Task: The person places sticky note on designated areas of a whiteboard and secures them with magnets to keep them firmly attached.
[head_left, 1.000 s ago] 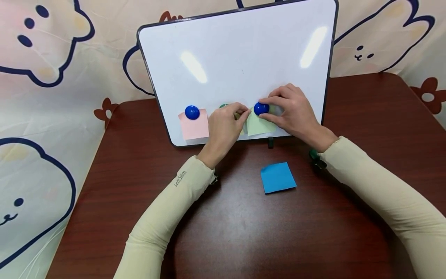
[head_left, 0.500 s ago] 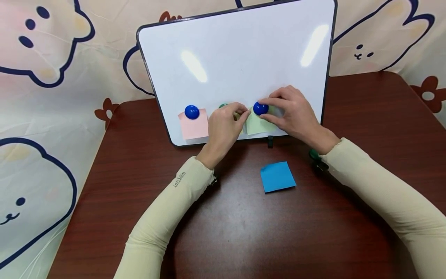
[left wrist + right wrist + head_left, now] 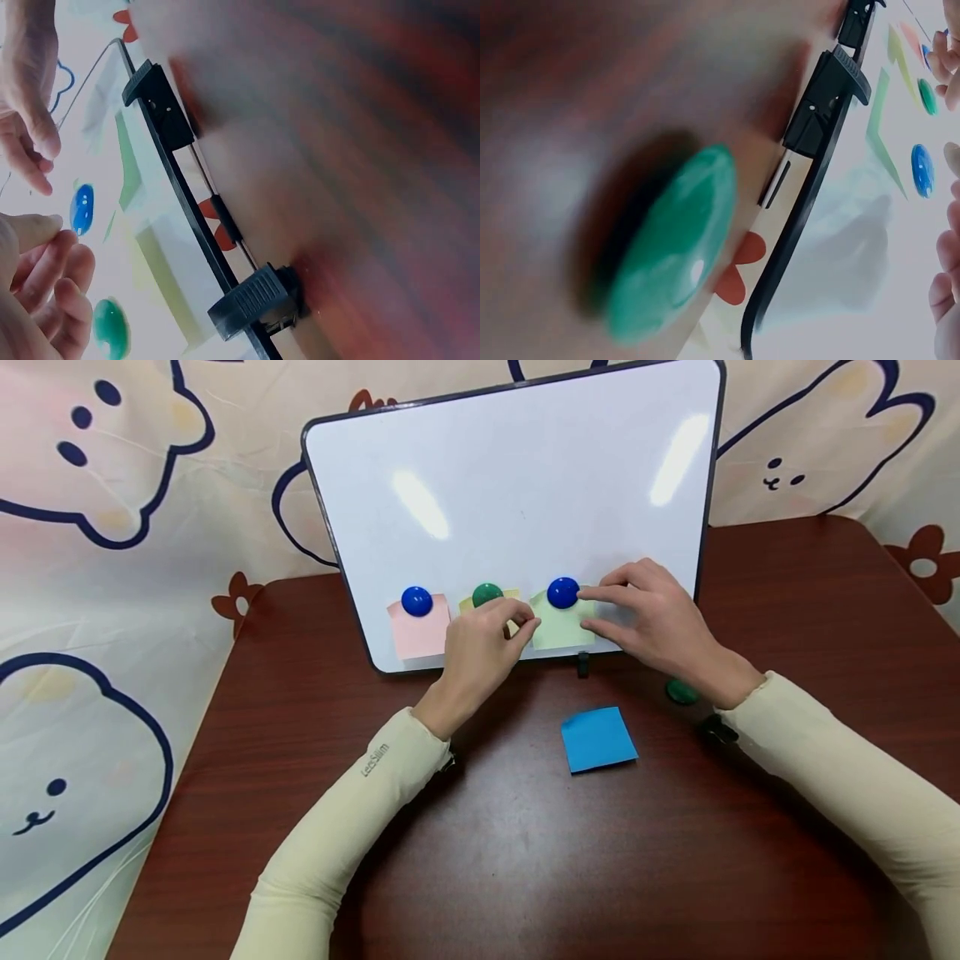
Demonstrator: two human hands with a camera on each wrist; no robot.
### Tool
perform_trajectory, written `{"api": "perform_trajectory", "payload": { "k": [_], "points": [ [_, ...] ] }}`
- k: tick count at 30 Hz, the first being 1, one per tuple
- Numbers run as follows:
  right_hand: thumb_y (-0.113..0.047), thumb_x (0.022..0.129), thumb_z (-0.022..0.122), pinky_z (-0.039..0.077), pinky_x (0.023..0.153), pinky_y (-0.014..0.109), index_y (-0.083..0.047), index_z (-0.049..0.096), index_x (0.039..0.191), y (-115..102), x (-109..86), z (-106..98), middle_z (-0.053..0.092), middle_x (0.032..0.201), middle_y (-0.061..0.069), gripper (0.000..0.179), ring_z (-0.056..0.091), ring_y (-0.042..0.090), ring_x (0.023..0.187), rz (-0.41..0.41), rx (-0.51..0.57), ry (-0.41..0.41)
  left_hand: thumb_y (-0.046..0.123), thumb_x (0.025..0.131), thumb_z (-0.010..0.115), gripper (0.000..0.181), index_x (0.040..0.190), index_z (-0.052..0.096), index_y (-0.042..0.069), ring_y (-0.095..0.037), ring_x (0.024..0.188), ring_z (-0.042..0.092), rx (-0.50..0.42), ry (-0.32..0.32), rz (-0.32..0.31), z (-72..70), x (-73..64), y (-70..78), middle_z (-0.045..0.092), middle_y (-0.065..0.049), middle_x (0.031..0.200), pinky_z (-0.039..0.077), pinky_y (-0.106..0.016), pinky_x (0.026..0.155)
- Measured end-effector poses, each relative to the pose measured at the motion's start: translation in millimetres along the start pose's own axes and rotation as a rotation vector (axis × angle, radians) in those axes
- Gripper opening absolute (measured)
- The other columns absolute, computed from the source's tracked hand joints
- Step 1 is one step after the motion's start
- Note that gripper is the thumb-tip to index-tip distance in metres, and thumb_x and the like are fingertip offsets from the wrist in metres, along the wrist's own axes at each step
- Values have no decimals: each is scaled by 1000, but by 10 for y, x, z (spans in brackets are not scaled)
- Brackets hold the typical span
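Observation:
A pale green sticky note hangs low on the whiteboard, with a round blue magnet on its upper part. My right hand is just right of that magnet, thumb and index finger spread apart with nothing between them. Left of the green note is my left hand, its fingers curled and its thumb and index tips together. The left wrist view shows these curled fingers in front of the board, near the blue magnet. A green magnet on a yellow note is partly behind the left hand.
A pink note under another blue magnet is at the board's lower left. On the dark wooden table lie a blue sticky note and a loose green magnet. Black clips support the board's lower edge.
My right hand has let go of the blue magnet and moved slightly right. The left hand has drawn back down from the green note's edge, uncovering the green magnet and yellow note.

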State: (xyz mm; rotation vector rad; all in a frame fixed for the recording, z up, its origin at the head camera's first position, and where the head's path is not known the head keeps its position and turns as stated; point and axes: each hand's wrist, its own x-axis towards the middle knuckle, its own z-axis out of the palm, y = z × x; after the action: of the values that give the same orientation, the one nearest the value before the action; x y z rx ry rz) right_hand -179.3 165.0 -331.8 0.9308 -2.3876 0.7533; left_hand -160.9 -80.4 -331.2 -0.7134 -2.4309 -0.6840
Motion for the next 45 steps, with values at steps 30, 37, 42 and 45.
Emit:
{"api": "perform_trajectory", "payload": {
  "k": [30, 37, 42, 45],
  "points": [
    [-22, 69, 90, 46, 79, 32, -16, 77, 110, 387, -543, -337, 69, 102, 3, 44, 56, 16, 96, -174, -65, -221, 27, 92, 72, 17, 99, 73, 12, -13, 80, 68, 96, -370, 403, -98, -622, -79, 69, 2, 86, 57, -27, 66],
    [-22, 69, 91, 44, 86, 27, -20, 76, 112, 466, -678, -429, 67, 105, -2, 45, 54, 11, 100, -191, -63, -311, 33, 89, 75, 28, 112, 73, 16, -8, 90, 63, -97, -514, 237, -50, -675, 27, 71, 4, 100, 55, -25, 76],
    [-24, 68, 91, 42, 85, 17, -24, 75, 113, 538, -771, -504, 65, 107, -10, 48, 51, 4, 100, -174, -13, -411, 33, 89, 75, 29, 115, 73, 18, -7, 92, 61, -168, -574, 176, -25, -666, 110, 71, 6, 105, 52, -23, 80],
    [-28, 67, 92, 40, 85, 11, -26, 75, 113, 590, -813, -546, 63, 108, -14, 49, 48, 0, 100, -134, 35, -458, 31, 89, 75, 29, 115, 73, 19, -7, 89, 61, -205, -588, 148, -13, -642, 136, 71, 6, 103, 51, -22, 78]
  ]
}}
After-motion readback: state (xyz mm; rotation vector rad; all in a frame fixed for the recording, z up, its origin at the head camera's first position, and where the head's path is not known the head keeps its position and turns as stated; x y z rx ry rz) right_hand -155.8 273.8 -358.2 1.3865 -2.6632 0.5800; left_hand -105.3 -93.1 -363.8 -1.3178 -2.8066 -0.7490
